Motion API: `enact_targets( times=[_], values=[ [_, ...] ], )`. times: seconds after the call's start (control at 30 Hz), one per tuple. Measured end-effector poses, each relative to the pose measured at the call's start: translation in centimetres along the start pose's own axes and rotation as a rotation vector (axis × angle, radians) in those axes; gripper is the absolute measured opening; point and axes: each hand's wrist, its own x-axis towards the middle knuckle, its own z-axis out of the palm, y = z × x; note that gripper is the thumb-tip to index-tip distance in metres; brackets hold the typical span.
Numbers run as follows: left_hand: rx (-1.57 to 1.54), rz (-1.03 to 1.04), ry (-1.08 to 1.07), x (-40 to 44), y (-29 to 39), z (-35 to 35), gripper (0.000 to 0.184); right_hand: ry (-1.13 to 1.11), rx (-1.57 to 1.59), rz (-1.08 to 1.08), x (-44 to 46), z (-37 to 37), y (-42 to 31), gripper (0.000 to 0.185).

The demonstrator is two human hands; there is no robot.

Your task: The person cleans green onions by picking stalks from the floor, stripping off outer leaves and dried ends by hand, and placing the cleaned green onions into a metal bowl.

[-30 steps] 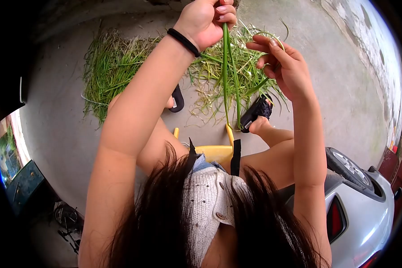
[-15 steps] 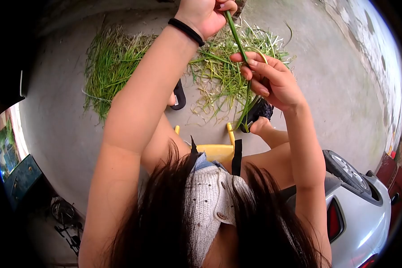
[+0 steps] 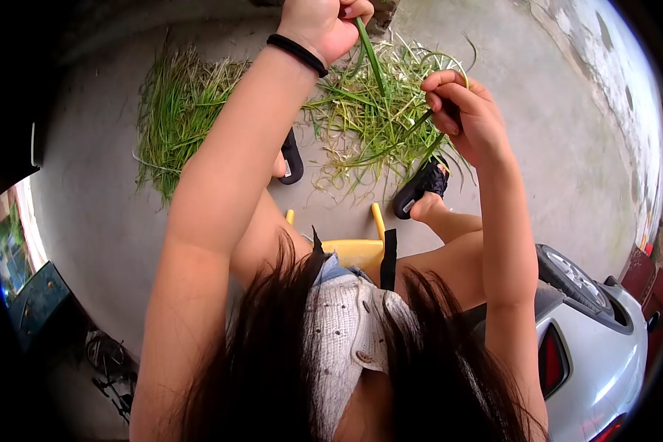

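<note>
My left hand (image 3: 323,28), with a black band on its wrist, is at the top of the view, fingers closed on long flat green leaves (image 3: 374,65) that look like chives. The leaves hang down toward the right. To the right, my right hand (image 3: 470,114) has its fingers curled around thin green leaves (image 3: 418,127), which stick out to the left and below; a pale one loops above it. A gap separates the hands. Beneath them a loose, tangled heap of green and yellowish leaves (image 3: 376,136) lies on the floor.
A neater pile of long greens (image 3: 177,110) lies on the concrete floor (image 3: 88,199) to the left. My feet in black sandals (image 3: 420,188) flank the loose heap. I sit over a yellow stool (image 3: 353,254). A silver car (image 3: 597,368) stands at the lower right.
My hands have moved apart: the right went right, the left slightly left. The strand that ran between them no longer joins them; each hand has leaves of its own.
</note>
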Motion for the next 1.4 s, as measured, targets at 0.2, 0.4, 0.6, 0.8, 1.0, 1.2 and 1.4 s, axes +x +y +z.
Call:
enact_targets(
  times=[0.2, 0.4, 0.6, 0.8, 1.0, 1.2, 1.4],
  values=[
    [0.227, -0.097, 0.025, -0.7, 0.1, 0.5, 0.025, 0.421, -0.472, -0.024, -0.2, -2.8, -1.6, 0.047],
    [0.719, -0.39, -0.166, -3.2, -3.9, 1.2, 0.031, 0.225, -0.073, -0.131, -0.3, -4.6, -3.3, 0.05],
    [1.07, -0.415, -0.235, -4.5, -9.4, -0.6, 0.037, 0.112, 0.227, -0.064, 0.3, -3.7, -2.8, 0.053],
    [0.78, -0.605, -0.382, -5.5, -9.2, 0.4, 0.03, 0.123, 0.135, 0.016, 0.8, -2.4, -1.0, 0.064],
    [0.559, -0.46, -0.267, -4.2, -6.2, 1.3, 0.024, -0.059, 0.26, 0.082, 0.1, -1.2, 0.3, 0.054],
    [0.618, -0.225, -0.101, -3.2, -4.9, 2.1, 0.022, -0.106, 0.171, 0.177, -0.8, -0.6, -0.3, 0.044],
    [0.711, -0.209, -0.148, -2.7, -4.3, 0.8, 0.025, -0.119, 0.07, 0.118, -0.7, -1.0, -0.2, 0.031]
  ],
)
